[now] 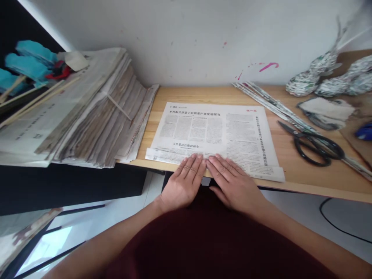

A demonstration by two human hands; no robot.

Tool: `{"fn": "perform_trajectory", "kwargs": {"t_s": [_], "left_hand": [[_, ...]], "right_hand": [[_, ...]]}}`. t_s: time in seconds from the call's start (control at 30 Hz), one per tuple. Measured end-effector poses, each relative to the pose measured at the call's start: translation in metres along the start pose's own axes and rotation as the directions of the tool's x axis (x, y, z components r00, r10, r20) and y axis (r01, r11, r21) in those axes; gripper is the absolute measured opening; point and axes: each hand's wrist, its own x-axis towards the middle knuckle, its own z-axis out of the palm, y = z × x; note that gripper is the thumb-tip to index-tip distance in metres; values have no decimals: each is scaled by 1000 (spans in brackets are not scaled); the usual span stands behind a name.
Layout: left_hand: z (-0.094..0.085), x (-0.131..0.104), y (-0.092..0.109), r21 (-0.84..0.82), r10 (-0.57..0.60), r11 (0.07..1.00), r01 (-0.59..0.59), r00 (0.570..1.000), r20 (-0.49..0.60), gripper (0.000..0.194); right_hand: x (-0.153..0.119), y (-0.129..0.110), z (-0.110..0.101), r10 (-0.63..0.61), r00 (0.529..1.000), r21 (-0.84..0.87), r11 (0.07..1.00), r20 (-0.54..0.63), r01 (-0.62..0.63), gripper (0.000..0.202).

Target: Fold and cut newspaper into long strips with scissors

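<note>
Seemingly, newspaper (197, 130) is creased by flat, unclosed left grip (181, 186) and right grip (236, 188) at bench (302, 170) front edge; even pressure is needed.

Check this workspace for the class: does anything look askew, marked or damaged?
Pink streaks mark the pale wall, like stray paint. The newspaper stack on the left looks untidy: its sheet edges are uneven and out of line.
</note>
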Motion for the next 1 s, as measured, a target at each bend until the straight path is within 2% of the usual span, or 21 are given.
{"fn": "perform_trajectory", "kwargs": {"t_s": [0.1,0.2,0.3,0.4,0.47,0.57,0.6,0.67,0.77,0.87,1.0], "left_hand": [[-6,-13,-10,71,-62,996,59,997,38,59],[-13,-34,-29,125,-154,982,144,985,75,63],[-19,-56,-53,184,-262,951,249,964,50,71],[-24,-68,-71,189,-344,925,329,938,49,75],[-26,-66,-72,174,-391,910,375,918,66,77],[-28,-52,-55,136,-461,884,448,883,89,86],[-28,-46,-46,105,-443,895,433,891,102,88],[-24,-33,-30,10,-304,952,306,943,132,86],[-16,-17,-16,-64,-106,992,112,990,89,78],[-12,-12,-17,-29,-100,994,101,995,31,74],[-17,-16,-26,-5,-137,991,137,990,19,74]], "right_hand": [[0,1,2,-9,1000,-12,1000,-26,8,78],[1,2,3,-14,999,-12,1000,-31,13,81],[1,1,2,-8,1000,-17,1000,-24,8,80],[1,-2,-1,16,1000,3,1000,8,-16,75],[1,-3,-3,31,999,25,999,33,-32,69],[5,-6,-7,44,997,26,999,70,-46,62],[6,-7,-8,47,996,23,999,80,-49,62],[11,-10,-9,57,994,21,998,91,-59,64],[13,-12,-12,59,994,35,997,93,-63,65],[1,-5,-17,76,993,37,996,95,-80,59],[-45,20,-28,227,973,-52,973,43,-225,57]]}}
